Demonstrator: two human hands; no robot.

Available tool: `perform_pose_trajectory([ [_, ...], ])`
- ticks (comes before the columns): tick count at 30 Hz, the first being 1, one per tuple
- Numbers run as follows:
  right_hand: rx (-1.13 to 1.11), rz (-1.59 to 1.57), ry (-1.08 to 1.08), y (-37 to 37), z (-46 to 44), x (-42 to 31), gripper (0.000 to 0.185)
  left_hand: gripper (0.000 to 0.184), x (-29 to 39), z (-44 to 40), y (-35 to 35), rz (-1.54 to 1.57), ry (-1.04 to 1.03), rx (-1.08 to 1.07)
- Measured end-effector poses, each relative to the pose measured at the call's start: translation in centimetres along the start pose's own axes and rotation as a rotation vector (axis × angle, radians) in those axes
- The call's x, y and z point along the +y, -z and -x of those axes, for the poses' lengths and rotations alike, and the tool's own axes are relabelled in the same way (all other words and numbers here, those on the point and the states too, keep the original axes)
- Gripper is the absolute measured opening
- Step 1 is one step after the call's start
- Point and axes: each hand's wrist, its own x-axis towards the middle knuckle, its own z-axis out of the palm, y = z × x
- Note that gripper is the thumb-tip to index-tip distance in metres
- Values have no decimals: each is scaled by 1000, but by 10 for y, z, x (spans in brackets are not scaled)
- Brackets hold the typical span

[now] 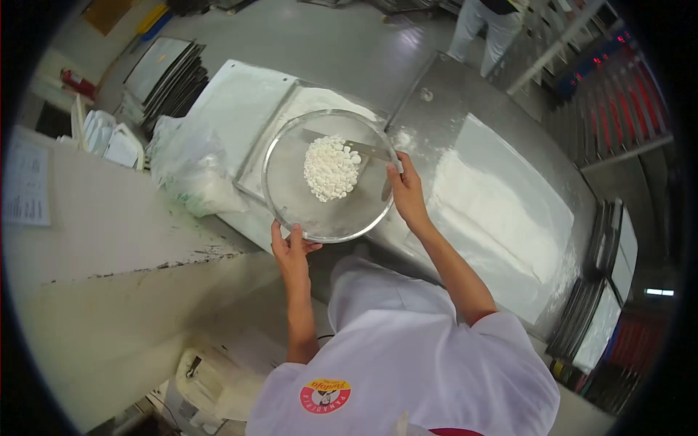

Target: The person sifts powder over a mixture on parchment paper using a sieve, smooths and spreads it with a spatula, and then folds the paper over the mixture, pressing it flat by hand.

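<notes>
Head view: a large round sieve (289,178) is held in both hands above the near edge of the worktable, over a shallow tray (247,171) with white powder in it. Its rim is a shiny silver metal hoop; the mesh is fine, greyish and partly see-through. A heap of white lumps (331,171), from crumbs to rounded pebbles, sits around the middle of the mesh, the bigger ones toward the right. A straight metal strip (372,150) shows beside the heap; whether it lies on or under the mesh, I cannot tell.

The left hand (291,248) pinches the rim at the near left, thumb over the edge and fingers underneath. The right hand (408,195) grips the right side, its hidden fingers hard to read. A clear plastic bag (190,163) lies left of the sieve; to the right, white powder (494,218) spreads across a pale sheet (529,182).
</notes>
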Motion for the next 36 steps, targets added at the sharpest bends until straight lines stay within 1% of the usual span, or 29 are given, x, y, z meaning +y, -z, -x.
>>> perform_pose_trajectory([
  [1, -74, 31, -19, 5, -7, -1, 32, 59, 2, 2, -1, 2, -29, 13],
  [2, -77, 4, 48, 2, -21, 33, 32, 59, -29, -13, 8, 17, -100, 11],
  [4, -95, 176, 379, 1, -50, 56, 29, 56, -46, -35, 22, 93, -105, 67],
  [5, -100, 191, 388, -4, -57, 59, 29, 56, -48, -46, 32, 111, -105, 68],
  [7, 81, 914, 726, -14, -66, 54, 30, 59, -41, -64, 46, 168, -121, 146],
  [8, 77, 989, 671, -21, -74, 67, 35, 65, -37, -73, 52, 175, -115, 126],
  [9, 94, 990, 671, -22, -79, 72, 35, 65, -33, -79, 51, 176, -121, 110],
  [11, 73, 1101, 587, -32, -86, 78, 41, 69, -32, -93, 55, 167, -100, 179],
  [12, 35, 1142, 568, -34, -89, 80, 44, 69, -33, -98, 57, 175, -96, 173],
  [13, 61, 1146, 550, -36, -93, 85, 44, 69, -34, -103, 61, 168, -95, 144],
  [15, 22, 1161, 605, -37, -97, 95, 38, 69, -37, -112, 65, 181, -105, 121],
  [16, -1, 1162, 604, -38, -96, 94, 36, 65, -33, -112, 62, 177, -93, 165],
  [17, -14, 1169, 598, -34, -97, 91, 34, 62, -39, -117, 66, 189, -150, 129],
  [18, -8, 1137, 614, -30, -95, 90, 33, 59, -47, -130, 70, 177, -167, 164],
  [19, 16, 1113, 618, -22, -92, 91, 33, 60, -48, -144, 70, 212, -169, 133],
  [20, 72, 1058, 593, -12, -87, 91, 33, 62, -81, -201, 95, 80, -108, 170],
  [21, 140, 1004, 566, 5, -79, 94, 33, 63, -58, -185, 75, 93, -58, 200],
  [22, 212, 975, 522, 30, -62, 92, 33, 61, -48, -160, 53, 64, -174, 143],
  [23, 269, 936, 494, 47, -38, 85, 32, 58, -46, -154, 51, -6, -219, 79],
  [24, 331, 858, 433, 72, -15, 80, 28, 53, -64, -173, 57, -113, -315, 78],
  [25, 392, 870, 391, 102, 3, 80, 28, 50, -69, -181, 43, -169, -365, 59],
  [26, 460, 800, 302, 126, 30, 83, 26, 48, -73, -189, 29, -224, -418, 41],
  [28, 604, 674, 165, 172, 85, 87, 23, 51, -57, -162, -7, 96, -177, 62],
  [29, 688, 621, 111, 197, 108, 87, 22, 51, -66, -174, -18, 83, -168, 39],
  [30, 773, 576, 82, 190, 164, 94, 24, 50, -79, -180, 22, 119, -229, -70],
  [31, 846, 528, 26, 207, 190, 99, 26, 49, -90, -193, 26, 132, -273, -174],
  [32, 936, 510, -27, 222, 214, 105, 26, 48, -68, -148, -4, 70, -268, -90],
  [35, 1161, 546, -118, 271, 273, 138, 29, 50, -90, -173, 3, 44, -232, -78],
  [36, 1170, 538, -123, 289, 288, 147, 29, 52, -82, -161, -3, -11, -191, -47],
])
